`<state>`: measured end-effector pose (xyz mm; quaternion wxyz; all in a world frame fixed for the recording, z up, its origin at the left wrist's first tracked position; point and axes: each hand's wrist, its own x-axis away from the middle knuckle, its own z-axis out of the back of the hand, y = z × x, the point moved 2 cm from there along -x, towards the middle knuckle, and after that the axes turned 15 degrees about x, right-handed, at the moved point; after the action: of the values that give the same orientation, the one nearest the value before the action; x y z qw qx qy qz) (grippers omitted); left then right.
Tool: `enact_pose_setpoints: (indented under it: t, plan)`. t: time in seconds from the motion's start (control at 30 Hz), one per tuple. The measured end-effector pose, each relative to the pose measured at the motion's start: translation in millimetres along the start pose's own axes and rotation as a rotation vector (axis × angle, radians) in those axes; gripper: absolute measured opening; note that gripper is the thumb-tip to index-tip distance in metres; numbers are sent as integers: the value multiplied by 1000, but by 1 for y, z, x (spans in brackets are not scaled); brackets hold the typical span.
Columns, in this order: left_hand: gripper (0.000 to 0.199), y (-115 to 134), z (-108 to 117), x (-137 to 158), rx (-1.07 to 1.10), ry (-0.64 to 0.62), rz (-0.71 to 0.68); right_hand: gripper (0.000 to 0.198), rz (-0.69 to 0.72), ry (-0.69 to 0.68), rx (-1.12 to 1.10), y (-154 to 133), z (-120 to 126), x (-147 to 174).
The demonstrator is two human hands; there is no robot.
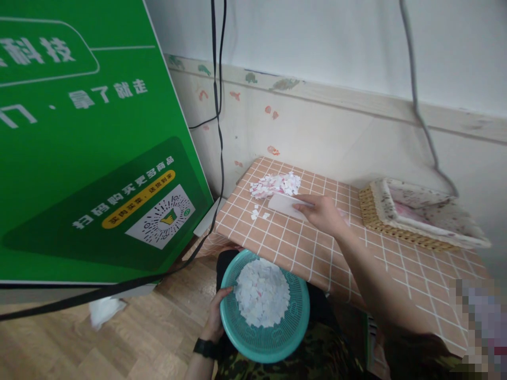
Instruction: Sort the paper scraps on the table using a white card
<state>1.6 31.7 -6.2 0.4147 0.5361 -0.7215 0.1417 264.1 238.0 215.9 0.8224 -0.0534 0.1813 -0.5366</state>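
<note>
My left hand (pixel 217 312) grips the left rim of a teal plastic basket (pixel 298 322) in my lap, thumb over the edge. A heap of small white paper scraps (pixel 262 293) fills the middle of the basket, with a few pinkish bits among them. Above the table, my right hand (pixel 317 211) is closed on a flat white card (pixel 285 205), its long edge turned toward a pile of paper pieces (pixel 275 184). Several loose scraps (pixel 259 214) lie on the cloth near the card's left end.
A checked brown cloth covers the table (pixel 273 240) against the wall. On its right stands a lined wicker basket (pixel 415 232). A large green sign (pixel 99 132) rises at left, with black cables (pixel 220 148) hanging before it. A white bag (pixel 105 309) lies on the floor.
</note>
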Motion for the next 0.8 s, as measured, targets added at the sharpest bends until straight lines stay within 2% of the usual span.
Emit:
enact_pose_setpoints:
  t: [0.2,0.4,0.6,0.7,0.8]
  plan:
    - [19,0,1,-1,-8,-3,-19,30,6,-23,-11,7,6,-14]
    - [15,1,-1,1,-7,14,-44,33,2,-14,51,-7,6,-7]
    - [15,2,-3,2,-20,10,-62,24,-143,34,297,-6,-5,-18]
    - [16,2,-7,4,-21,18,-48,26,-53,-94,355,-8,-17,-34]
    - [15,2,-9,6,-14,18,-53,24,133,-284,239,-17,-33,-45]
